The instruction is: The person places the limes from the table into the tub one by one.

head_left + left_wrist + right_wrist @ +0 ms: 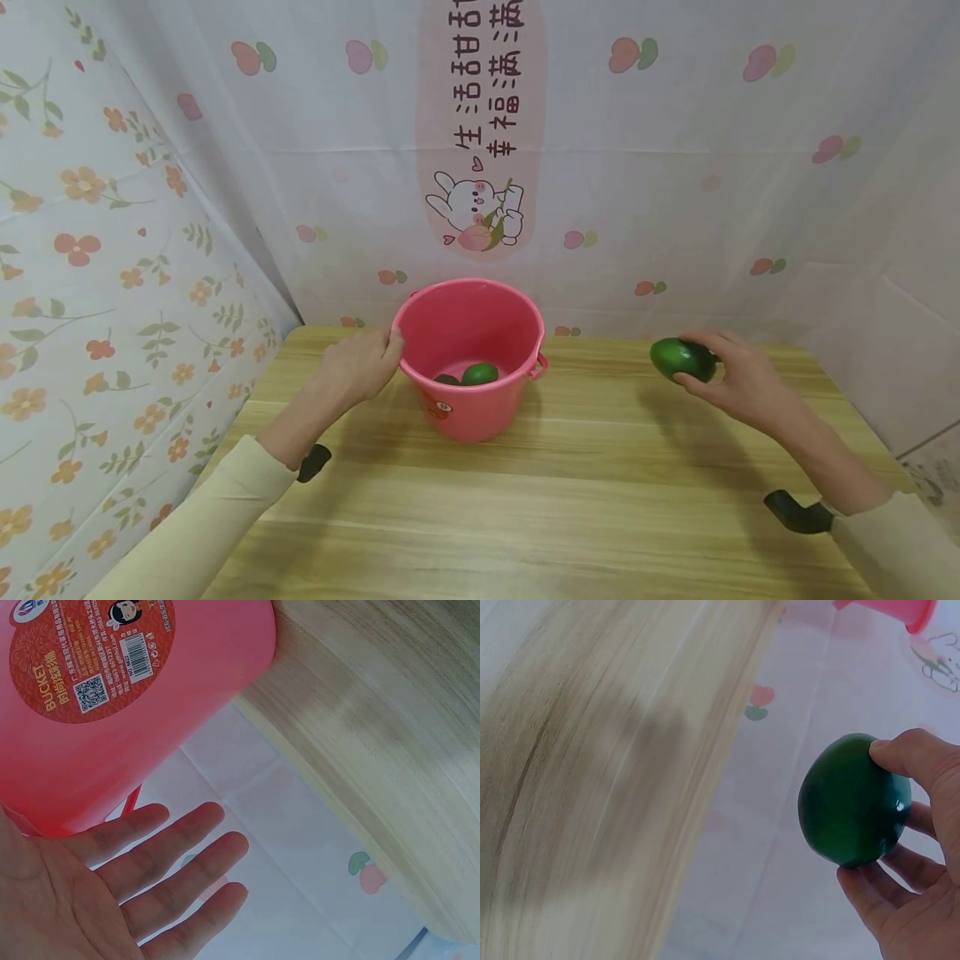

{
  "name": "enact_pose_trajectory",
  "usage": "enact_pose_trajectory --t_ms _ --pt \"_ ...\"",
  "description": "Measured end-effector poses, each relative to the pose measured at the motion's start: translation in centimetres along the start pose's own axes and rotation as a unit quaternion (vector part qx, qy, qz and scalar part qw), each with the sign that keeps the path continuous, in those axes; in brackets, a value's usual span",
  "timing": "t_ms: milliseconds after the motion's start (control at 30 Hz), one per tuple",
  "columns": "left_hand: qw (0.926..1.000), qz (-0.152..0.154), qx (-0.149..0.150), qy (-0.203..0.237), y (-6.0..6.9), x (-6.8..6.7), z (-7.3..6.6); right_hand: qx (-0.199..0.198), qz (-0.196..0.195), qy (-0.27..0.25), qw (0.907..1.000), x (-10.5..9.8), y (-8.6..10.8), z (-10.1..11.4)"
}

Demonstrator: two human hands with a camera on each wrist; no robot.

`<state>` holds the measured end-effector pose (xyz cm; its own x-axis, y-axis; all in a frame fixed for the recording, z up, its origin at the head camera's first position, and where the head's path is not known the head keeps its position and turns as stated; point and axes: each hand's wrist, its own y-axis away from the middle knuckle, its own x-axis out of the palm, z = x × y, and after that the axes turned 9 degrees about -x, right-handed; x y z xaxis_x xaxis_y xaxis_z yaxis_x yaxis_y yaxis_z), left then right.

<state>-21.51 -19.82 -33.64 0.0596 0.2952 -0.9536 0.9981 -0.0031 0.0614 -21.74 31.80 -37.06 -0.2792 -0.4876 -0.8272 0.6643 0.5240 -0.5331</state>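
A pink bucket (480, 417) stands upright on the wooden table. Inside it lie a green oval fruit (480, 373) and a darker item (447, 379), mostly hidden by the bucket's front wall. My left hand (362, 363) touches the bucket's left rim with the thumb side. In the left wrist view its four fingers (176, 840) are straight and spread outside the bucket; the thumb is hidden there. To the right, my right hand (738, 379) pinches a glossy green oval fruit (847, 802) between thumb and fingertips, held above the table near its back edge.
The wooden table (600, 500) reaches back to a printed white curtain (675, 208). A floral cloth (112, 292) hangs along the left side. The bucket's handle end (541, 365) sticks out at the right rim. Dark straps (798, 511) sit at the wrists.
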Motion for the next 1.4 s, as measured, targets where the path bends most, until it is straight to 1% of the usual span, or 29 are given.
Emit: enact_pose_trajectory --t_ms 100,300,500,800,1100,1400 --pt "1.0000 0.001 0.001 0.000 0.0 0.0 0.0 -0.003 -0.002 0.003 1.0000 0.0 -0.1 0.1" --pt "1.0000 0.001 -0.001 0.000 0.0 0.1 0.0 -0.012 0.000 -0.009 0.9999 -0.1 -0.3 0.4" --pt "1.0000 -0.001 0.001 0.002 -0.1 0.1 0.0 -0.008 0.003 -0.020 0.9998 -0.3 -0.4 0.8" --pt "1.0000 0.003 -0.003 0.003 0.0 0.1 0.0 0.000 0.004 -0.014 0.9999 -0.2 -0.6 1.3" --pt "1.0000 0.003 -0.003 0.007 0.0 0.2 0.1 -0.009 -0.006 -0.022 0.9997 -0.2 -0.9 1.7" --pt "1.0000 0.002 0.000 0.001 -0.1 0.1 0.1 -0.011 -0.005 -0.024 0.9996 -0.4 -1.5 2.2"
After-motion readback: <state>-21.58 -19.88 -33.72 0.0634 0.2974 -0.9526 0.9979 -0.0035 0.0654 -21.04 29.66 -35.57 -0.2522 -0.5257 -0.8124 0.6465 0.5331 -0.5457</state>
